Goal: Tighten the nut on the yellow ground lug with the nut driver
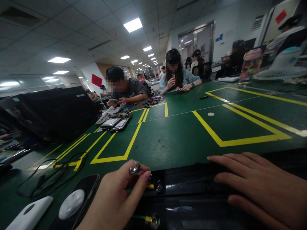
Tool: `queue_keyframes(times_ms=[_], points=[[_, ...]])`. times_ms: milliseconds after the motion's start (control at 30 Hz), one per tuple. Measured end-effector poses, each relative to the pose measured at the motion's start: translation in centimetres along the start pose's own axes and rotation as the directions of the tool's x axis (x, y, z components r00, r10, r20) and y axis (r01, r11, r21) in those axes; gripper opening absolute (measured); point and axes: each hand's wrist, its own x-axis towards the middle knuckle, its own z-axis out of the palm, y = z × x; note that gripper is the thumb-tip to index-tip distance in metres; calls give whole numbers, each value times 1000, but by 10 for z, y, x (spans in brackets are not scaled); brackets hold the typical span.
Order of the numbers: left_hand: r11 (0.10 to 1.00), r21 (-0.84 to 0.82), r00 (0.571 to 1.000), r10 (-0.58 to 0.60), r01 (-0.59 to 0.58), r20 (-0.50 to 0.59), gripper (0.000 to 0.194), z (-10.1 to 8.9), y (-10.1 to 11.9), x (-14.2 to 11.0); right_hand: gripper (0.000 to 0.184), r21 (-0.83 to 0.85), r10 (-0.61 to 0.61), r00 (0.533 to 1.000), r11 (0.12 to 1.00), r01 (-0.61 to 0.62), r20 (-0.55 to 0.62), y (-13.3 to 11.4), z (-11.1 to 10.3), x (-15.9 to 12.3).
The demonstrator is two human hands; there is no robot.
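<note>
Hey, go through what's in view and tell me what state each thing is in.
Left hand: pinching a small chrome fitting.
Right hand: resting flat, fingers spread, on the black glossy casing.
Green-and-yellow wire: ending at a round metal terminal.
White disc: lying flat on the green mat.
Pink patterned bottle: standing upright.

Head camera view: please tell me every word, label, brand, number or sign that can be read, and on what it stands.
No text can be read.
Red sign on the far wall: too small to read.
Red sign on the right wall: too blurred.
Blue sign: too blurred.
</note>
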Motion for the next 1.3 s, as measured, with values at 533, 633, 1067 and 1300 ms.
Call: queue_keyframes(times_ms=[533, 633, 1067, 1300], points=[[995, 96, 999, 16, -13, -32, 27, 11, 3, -13, 59, 267, 202, 975, 949, -171, -95, -12, -3, 17], [997, 80, 1000, 9, -7, -15, 27, 9, 3, -13, 44, 203, 136, 989, 972, -121, -59, -6, -5, 10], [997, 66, 999, 40, -42, 26, 28, 2, 11, -7, 43, -52, -11, 999, 999, 12, 34, 1, -2, 3], [999, 13, 997, -40, 40, 64, 27, -1, 3, -1, 43, -8, -7, 1000, 1000, 7, 0, 0, -1, -1]])
